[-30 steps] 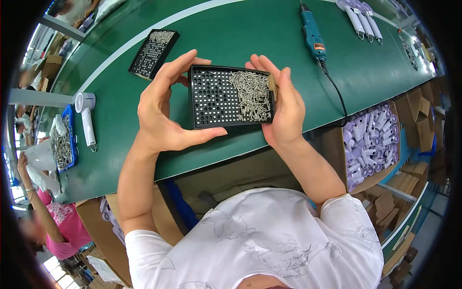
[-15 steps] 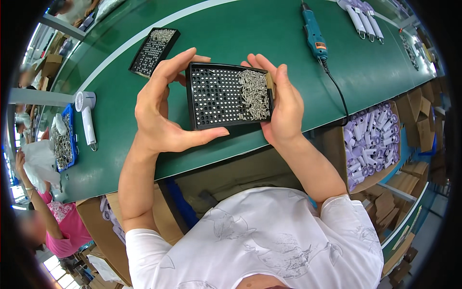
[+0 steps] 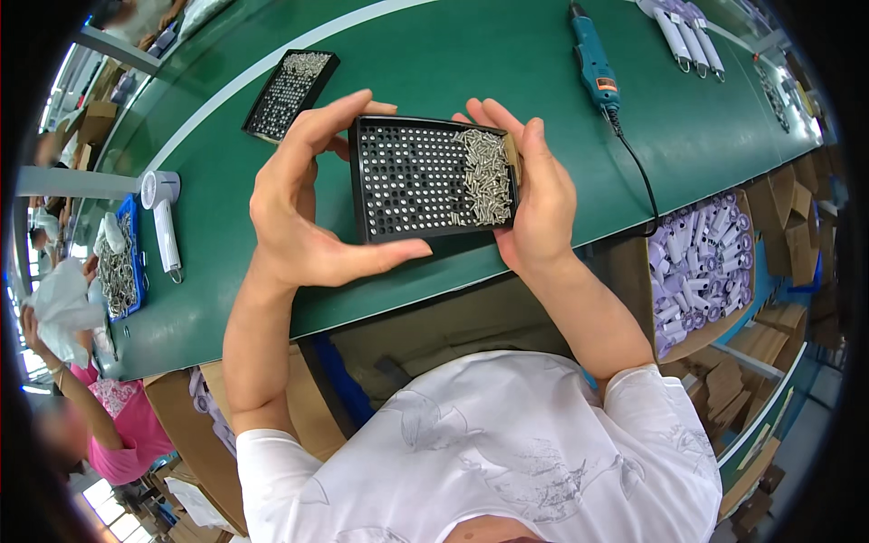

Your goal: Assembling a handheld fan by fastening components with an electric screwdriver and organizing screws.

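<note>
A black perforated tray (image 3: 412,181) sits between both hands above the green table (image 3: 434,54). A heap of small silver screws (image 3: 486,176) lies on its right side; the holes on the left are mostly bare. My left hand (image 3: 303,204) grips the tray's left edge, thumb underneath along the near side. My right hand (image 3: 539,195) clasps the right edge, fingers wrapped over the far corner.
A second black screw tray (image 3: 290,95) lies on the table at the far left. A blue electric screwdriver (image 3: 593,68) with a cable lies to the right, white tubes (image 3: 683,32) beyond it. A white hand-held tool (image 3: 163,217) lies left. A box of purple-white parts (image 3: 701,262) stands below right. Another person (image 3: 100,398) works at left.
The tray has shifted slightly left and nearer in both hands, and the screws have bunched more tightly along its right side.
</note>
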